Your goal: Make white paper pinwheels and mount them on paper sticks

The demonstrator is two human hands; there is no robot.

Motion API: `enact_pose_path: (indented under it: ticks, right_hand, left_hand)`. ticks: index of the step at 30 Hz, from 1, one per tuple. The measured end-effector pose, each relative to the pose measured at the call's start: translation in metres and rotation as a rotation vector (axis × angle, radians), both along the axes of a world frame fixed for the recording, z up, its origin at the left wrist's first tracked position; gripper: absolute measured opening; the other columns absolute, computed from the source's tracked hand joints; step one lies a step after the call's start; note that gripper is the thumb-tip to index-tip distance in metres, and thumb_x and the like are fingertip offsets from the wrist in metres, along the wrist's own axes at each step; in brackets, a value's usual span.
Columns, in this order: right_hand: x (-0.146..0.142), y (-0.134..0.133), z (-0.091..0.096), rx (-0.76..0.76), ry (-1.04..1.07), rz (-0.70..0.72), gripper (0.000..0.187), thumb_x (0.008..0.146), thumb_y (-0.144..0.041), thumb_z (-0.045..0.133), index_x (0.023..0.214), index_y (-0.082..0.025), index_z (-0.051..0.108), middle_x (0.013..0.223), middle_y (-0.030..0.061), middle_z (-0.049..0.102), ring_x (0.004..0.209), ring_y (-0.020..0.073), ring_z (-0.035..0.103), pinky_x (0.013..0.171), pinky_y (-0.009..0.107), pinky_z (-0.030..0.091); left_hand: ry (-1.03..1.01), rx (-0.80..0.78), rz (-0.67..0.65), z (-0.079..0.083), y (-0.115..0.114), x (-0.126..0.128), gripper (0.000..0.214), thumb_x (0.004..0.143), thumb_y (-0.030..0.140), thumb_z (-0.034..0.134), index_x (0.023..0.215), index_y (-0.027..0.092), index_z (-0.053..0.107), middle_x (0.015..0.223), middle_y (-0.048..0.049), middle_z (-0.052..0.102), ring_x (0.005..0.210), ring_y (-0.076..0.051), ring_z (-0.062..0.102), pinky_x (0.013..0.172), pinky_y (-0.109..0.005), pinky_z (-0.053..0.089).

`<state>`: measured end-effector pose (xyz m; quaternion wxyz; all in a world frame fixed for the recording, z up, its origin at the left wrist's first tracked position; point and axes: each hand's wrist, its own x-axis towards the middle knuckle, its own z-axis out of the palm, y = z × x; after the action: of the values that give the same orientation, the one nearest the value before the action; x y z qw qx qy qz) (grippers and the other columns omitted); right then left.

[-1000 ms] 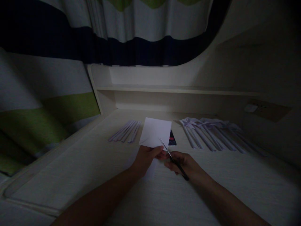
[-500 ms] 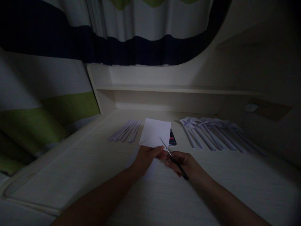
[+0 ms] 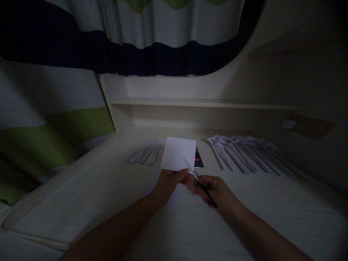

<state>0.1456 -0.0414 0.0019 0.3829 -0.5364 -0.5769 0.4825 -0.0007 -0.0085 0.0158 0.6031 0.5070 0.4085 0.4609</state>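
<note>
A roughly square sheet of white paper (image 3: 178, 152) is pinched at its lower edge by my left hand (image 3: 172, 183), thumb on top. My right hand (image 3: 210, 188) grips a pair of scissors (image 3: 206, 193) with black handles. Their thin blade points up and to the left, across the paper's lower right part. Whether the blades are apart is too dark to tell. Partly covered by the sheet, a phone (image 3: 199, 160) with a lit screen lies behind its right edge.
Several narrow paper tubes (image 3: 145, 151) lie side by side to the left. Several longer paper sticks with folded tops (image 3: 241, 154) lie to the right. A shelf (image 3: 201, 104) spans the back of the desk (image 3: 103, 203), below a striped curtain (image 3: 174, 58). A wall socket (image 3: 307, 125) is at right.
Almost nothing differs. The whole view shifts slightly left, and both hands, the paper and the scissors keep nearly the same pose.
</note>
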Motion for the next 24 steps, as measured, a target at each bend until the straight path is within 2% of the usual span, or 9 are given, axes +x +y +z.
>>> enact_pose_path:
  ticks: [5,8,12,15,17,19,21,24]
  right_hand:
    - [0.000,-0.001,0.003,0.017,-0.011,-0.011,0.031,0.059,-0.046,0.064,0.062,-0.018,0.052,0.037,-0.0089,0.038,0.028,0.0045,0.031,0.027,0.017,0.024]
    - [0.002,0.003,-0.007,0.023,-0.010,0.033,0.030,0.059,-0.045,0.064,0.067,-0.018,0.053,0.040,-0.0082,0.041,0.031,0.0052,0.034,0.030,0.018,0.028]
    - [0.008,0.013,-0.018,0.074,0.012,0.096,0.028,0.058,-0.037,0.067,0.072,-0.017,0.054,0.045,-0.0079,0.041,0.038,0.0052,0.035,0.037,0.019,0.028]
    - [0.013,0.018,-0.014,0.028,0.086,-0.015,0.031,0.054,-0.034,0.068,0.075,-0.016,0.053,0.044,-0.0081,0.040,0.039,0.0064,0.034,0.040,0.021,0.027]
    - [0.017,0.018,-0.005,0.056,0.172,-0.159,0.032,0.057,-0.035,0.066,0.079,-0.015,0.053,0.049,-0.0051,0.047,0.043,0.0085,0.039,0.043,0.022,0.030]
    - [0.021,0.017,0.006,0.172,0.288,-0.249,0.029,0.067,-0.040,0.059,0.080,-0.015,0.054,0.058,-0.0004,0.053,0.052,0.0114,0.046,0.051,0.024,0.036]
    - [0.024,0.014,0.016,0.257,0.400,-0.220,0.029,0.074,-0.043,0.050,0.078,-0.015,0.055,0.066,0.0024,0.056,0.062,0.0141,0.050,0.060,0.026,0.039]
    - [0.027,0.009,0.025,0.233,0.509,-0.141,0.026,0.070,-0.040,0.057,0.080,-0.016,0.058,0.073,0.0023,0.057,0.070,0.0156,0.051,0.063,0.025,0.038]
  left_hand:
    - [-0.048,-0.023,-0.020,-0.001,-0.001,0.001,0.020,0.063,0.030,0.064,0.059,0.011,0.064,0.060,-0.0059,0.065,0.052,-0.012,0.056,0.055,-0.024,0.045]
    - [-0.122,-0.025,-0.032,-0.002,0.001,0.000,0.020,0.063,0.030,0.064,0.061,0.010,0.063,0.060,-0.0053,0.064,0.051,-0.011,0.055,0.055,-0.024,0.044]
    - [-0.252,-0.025,0.036,0.000,0.007,-0.003,0.017,0.062,0.026,0.065,0.066,0.010,0.061,0.058,-0.0022,0.062,0.048,-0.009,0.054,0.051,-0.022,0.042]
    - [-0.285,-0.001,0.038,0.003,0.011,-0.008,0.015,0.062,0.024,0.065,0.066,0.011,0.060,0.055,-0.0012,0.060,0.045,-0.008,0.053,0.048,-0.020,0.042]
    - [-0.269,0.009,-0.040,0.004,0.011,-0.010,0.014,0.061,0.023,0.065,0.067,0.011,0.060,0.054,-0.0013,0.060,0.044,-0.008,0.053,0.046,-0.020,0.042]
    - [-0.224,-0.003,-0.176,0.003,0.009,-0.011,0.016,0.059,0.022,0.066,0.069,0.011,0.060,0.053,-0.0017,0.059,0.045,-0.009,0.053,0.044,-0.020,0.043]
    - [-0.147,-0.021,-0.347,0.001,0.007,-0.012,0.019,0.058,0.021,0.066,0.073,0.010,0.060,0.054,-0.0024,0.059,0.046,-0.011,0.055,0.042,-0.021,0.045]
    - [-0.022,-0.051,-0.583,-0.004,0.005,-0.012,0.023,0.059,0.021,0.066,0.077,0.009,0.059,0.056,-0.0026,0.059,0.046,-0.011,0.055,0.041,-0.021,0.046]
